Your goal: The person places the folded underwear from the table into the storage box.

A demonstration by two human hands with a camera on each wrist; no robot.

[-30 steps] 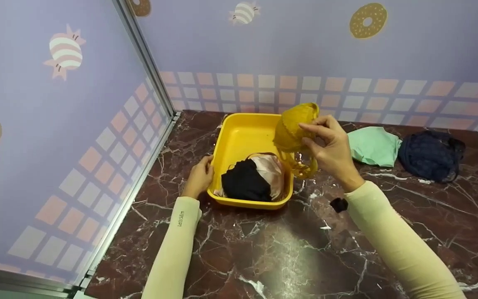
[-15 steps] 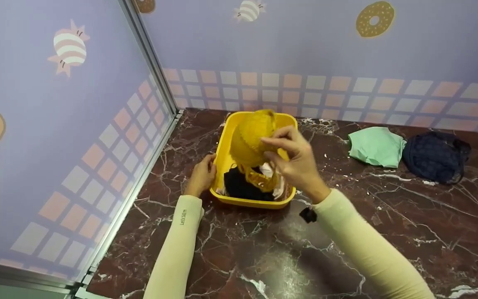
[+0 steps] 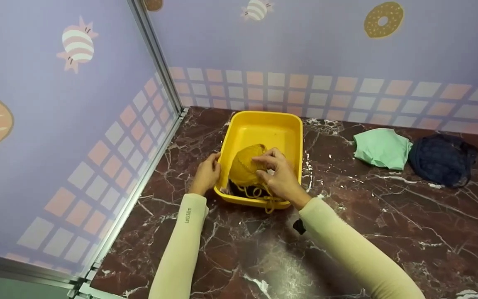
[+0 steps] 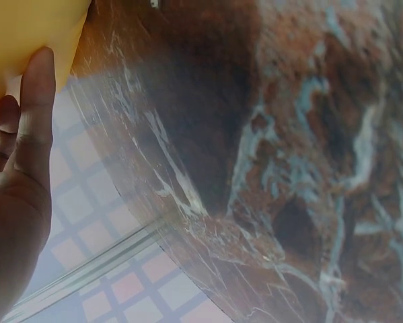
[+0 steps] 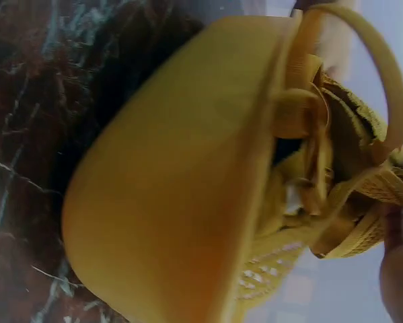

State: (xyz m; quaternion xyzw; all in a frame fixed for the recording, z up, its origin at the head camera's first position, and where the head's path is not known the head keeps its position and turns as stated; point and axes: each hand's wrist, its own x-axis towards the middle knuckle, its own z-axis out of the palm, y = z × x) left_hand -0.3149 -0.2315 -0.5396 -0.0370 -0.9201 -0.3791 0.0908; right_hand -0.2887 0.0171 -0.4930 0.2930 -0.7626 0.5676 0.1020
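My right hand pinches a folded mustard-yellow bra between thumb and fingers, low over the near half of a yellow plastic basin. Thin straps hang from the bra, and one loop falls over the basin's near rim. Under it shows a bit of black garment; most of the basin's other contents is covered. In the right wrist view, the bra's lacy bands and straps stick out past the basin wall. My left hand touches the basin's left wall from outside, a finger lying straight along it.
A mint-green folded garment and a navy bra lie side by side at the back right of the dark red marble tabletop. Patterned purple panels stand behind and at the left, joined by a metal corner post.
My right hand has carried the yellow bra left from beside the basin's right rim, then lowered it over the clothes inside. The left hand stays at the basin's left side.
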